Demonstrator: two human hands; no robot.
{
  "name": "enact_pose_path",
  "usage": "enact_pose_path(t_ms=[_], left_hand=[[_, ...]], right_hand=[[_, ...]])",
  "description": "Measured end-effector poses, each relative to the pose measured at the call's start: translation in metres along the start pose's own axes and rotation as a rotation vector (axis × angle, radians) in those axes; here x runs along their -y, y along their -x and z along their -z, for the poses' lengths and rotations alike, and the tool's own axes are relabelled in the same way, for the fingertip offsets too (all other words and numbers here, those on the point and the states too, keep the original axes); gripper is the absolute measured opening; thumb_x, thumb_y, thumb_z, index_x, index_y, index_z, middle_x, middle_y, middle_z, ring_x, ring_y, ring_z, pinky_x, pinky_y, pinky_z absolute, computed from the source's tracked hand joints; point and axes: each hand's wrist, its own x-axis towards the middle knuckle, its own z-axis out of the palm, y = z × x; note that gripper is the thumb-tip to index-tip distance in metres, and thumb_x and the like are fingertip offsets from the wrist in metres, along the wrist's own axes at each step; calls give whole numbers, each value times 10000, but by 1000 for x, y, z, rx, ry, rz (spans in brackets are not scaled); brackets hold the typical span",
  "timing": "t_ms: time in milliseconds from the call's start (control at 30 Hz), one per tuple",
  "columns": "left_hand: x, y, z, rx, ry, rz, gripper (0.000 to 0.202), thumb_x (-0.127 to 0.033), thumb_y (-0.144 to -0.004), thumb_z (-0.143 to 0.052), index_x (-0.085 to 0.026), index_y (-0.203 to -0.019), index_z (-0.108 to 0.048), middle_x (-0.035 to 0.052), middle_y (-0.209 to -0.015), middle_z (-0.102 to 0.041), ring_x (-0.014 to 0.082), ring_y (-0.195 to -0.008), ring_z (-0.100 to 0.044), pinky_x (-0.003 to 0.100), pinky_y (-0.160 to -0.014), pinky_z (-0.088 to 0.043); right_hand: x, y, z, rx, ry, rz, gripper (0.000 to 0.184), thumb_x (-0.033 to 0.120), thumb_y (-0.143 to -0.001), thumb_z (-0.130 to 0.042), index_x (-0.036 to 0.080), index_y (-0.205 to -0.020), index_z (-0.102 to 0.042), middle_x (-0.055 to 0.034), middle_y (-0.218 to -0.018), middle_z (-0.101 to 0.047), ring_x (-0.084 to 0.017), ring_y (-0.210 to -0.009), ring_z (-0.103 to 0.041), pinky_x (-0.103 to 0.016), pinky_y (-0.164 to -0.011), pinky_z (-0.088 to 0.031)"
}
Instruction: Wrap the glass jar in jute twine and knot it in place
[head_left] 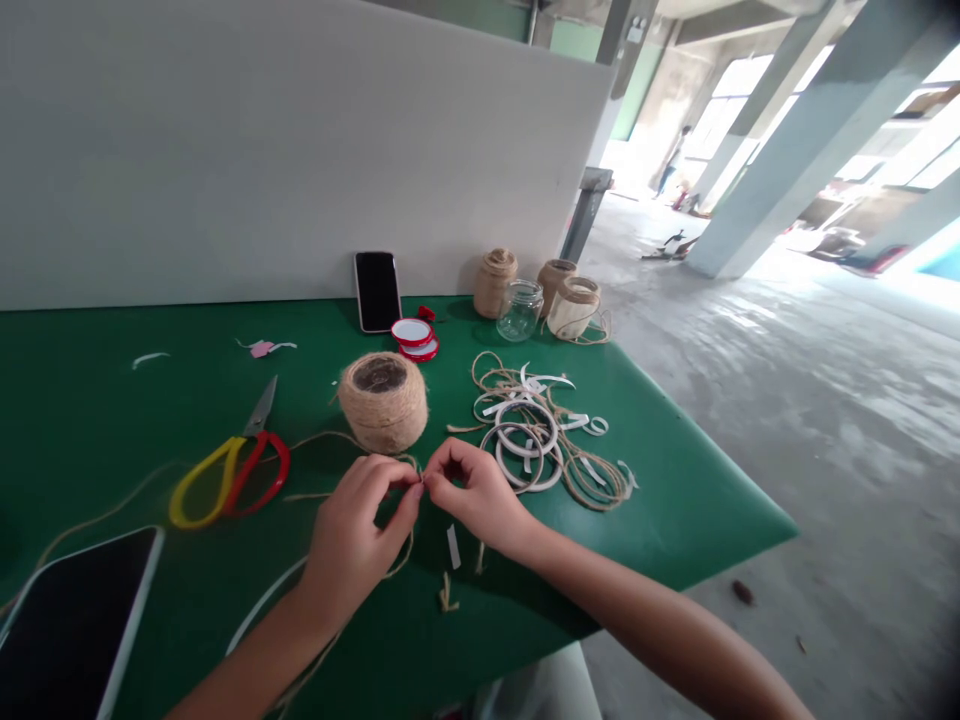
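L hand [356, 530] & R hand [480, 490] meet tip to tip, each grip w/ thumb & forefinger pinching the jute twine [408, 555] btwn the bench's [675, 520] near & far edges. Just beyond sits the twine ball [384, 415], w/ scissors [252, 438] to its left & a tangle of rings and cord [556, 440] to its right, twd the R edge. Jars [495, 285] stand nr the far R corner, a small phone [377, 290] is upright at the far edge.
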Motion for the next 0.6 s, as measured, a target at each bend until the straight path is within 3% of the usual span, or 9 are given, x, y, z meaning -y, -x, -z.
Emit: enact_pose_path(t_ms=[600], left_hand=[[4, 1, -2, -5, -83, -55, 45, -130, -795, -531, -168, -819, -526, 29, -799, -549, 150, -776, -522, 264, -681, -419]], right_hand=[[-1, 2, -3, -30, 44, -28, 35, 181, -714, -536, 168, -694, -511, 44, -655, -506, -83, -616, -457, -194, -568, -365]])
